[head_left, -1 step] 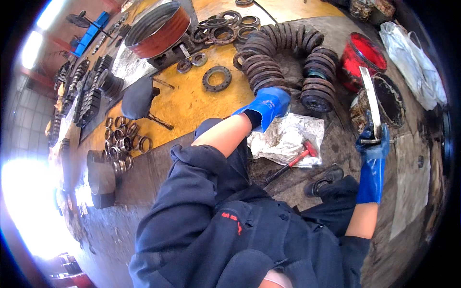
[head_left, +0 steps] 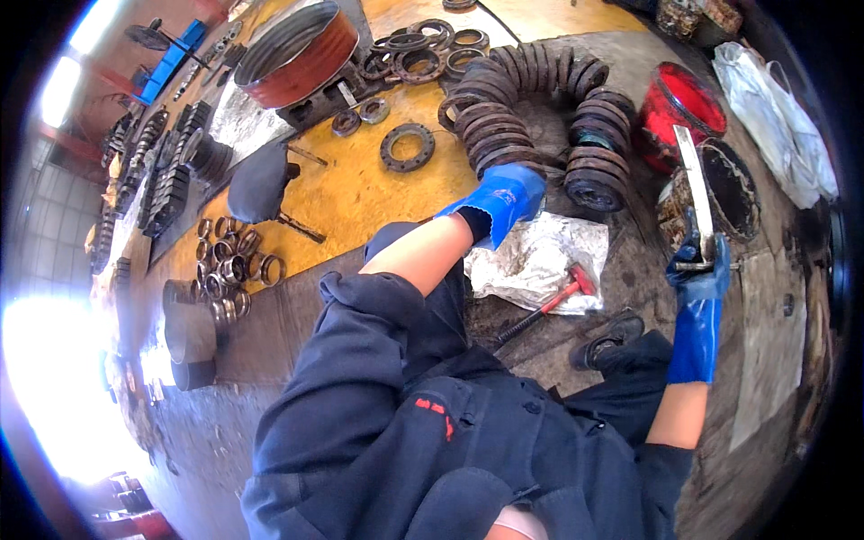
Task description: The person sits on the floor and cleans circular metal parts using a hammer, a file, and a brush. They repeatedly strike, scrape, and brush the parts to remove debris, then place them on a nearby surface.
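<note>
My left hand (head_left: 515, 191), in a blue rubber glove, rests at the near end of a curved row of dark, rusty metal rings (head_left: 493, 135). Its fingertips are hidden, so whether they grip a ring does not show. Over at the right, my gloved right hand (head_left: 698, 263) is closed round the lower end of a long flat steel tool (head_left: 693, 184), shaped like a caliper with a short crosspiece. Its bar points away from me, beside a grimy bucket (head_left: 731, 193). Between my hands, a red-headed hammer (head_left: 576, 282) lies partly on a crumpled silvery-white sheet (head_left: 499, 268).
A red bucket (head_left: 670, 135) and a white plastic bag (head_left: 778, 126) stand at far right. Left of me are a stool (head_left: 258, 187), small metal rings (head_left: 232, 268) and a grey cylinder (head_left: 189, 328). Farther off are a flanged ring (head_left: 407, 148) and a large rust-red drum (head_left: 310, 67).
</note>
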`<move>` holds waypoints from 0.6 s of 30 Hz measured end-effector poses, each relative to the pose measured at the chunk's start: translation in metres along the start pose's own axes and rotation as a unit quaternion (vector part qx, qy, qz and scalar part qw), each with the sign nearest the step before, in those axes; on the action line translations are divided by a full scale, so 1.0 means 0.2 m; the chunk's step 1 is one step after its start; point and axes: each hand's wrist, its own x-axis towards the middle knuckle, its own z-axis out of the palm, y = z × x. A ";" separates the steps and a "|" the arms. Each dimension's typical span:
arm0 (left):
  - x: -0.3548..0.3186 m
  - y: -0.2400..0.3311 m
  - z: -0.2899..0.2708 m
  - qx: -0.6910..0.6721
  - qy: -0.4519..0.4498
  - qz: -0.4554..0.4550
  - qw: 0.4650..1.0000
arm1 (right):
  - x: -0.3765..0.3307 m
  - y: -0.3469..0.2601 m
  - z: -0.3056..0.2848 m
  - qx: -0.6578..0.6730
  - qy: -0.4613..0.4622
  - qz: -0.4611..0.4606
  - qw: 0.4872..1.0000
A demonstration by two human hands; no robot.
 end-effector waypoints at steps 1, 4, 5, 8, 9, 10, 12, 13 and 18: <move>0.01 -0.01 0.02 -0.001 -0.011 0.002 1.000 | 0.01 0.02 0.02 -0.007 0.023 -0.008 1.000; 0.07 -0.05 0.06 -0.005 -0.055 0.013 0.998 | 0.00 0.06 0.05 -0.046 0.081 -0.050 0.994; 0.10 -0.08 0.08 -0.006 -0.077 0.020 0.997 | 0.00 0.07 0.06 -0.047 0.067 -0.051 0.995; 0.10 -0.36 0.23 -0.054 -0.250 0.043 0.966 | 0.01 0.18 0.11 -0.046 0.016 -0.016 0.999; 0.10 -0.25 0.18 -0.049 -0.190 0.051 0.979 | -0.02 0.14 0.10 -0.052 0.018 -0.028 0.998; 0.07 -0.16 0.12 -0.047 -0.129 0.057 0.989 | -0.05 0.11 0.08 -0.057 0.021 -0.039 0.997; -0.09 0.00 -0.06 -0.038 0.047 0.042 0.997 | -0.07 0.09 0.12 0.010 -0.049 -0.007 0.999; -0.14 0.06 -0.17 -0.033 0.030 0.022 0.999 | -0.06 0.06 0.08 0.023 -0.105 0.000 0.994; -0.19 0.04 -0.13 -0.069 0.074 0.038 0.994 | -0.02 0.07 0.11 -0.030 0.017 -0.114 0.993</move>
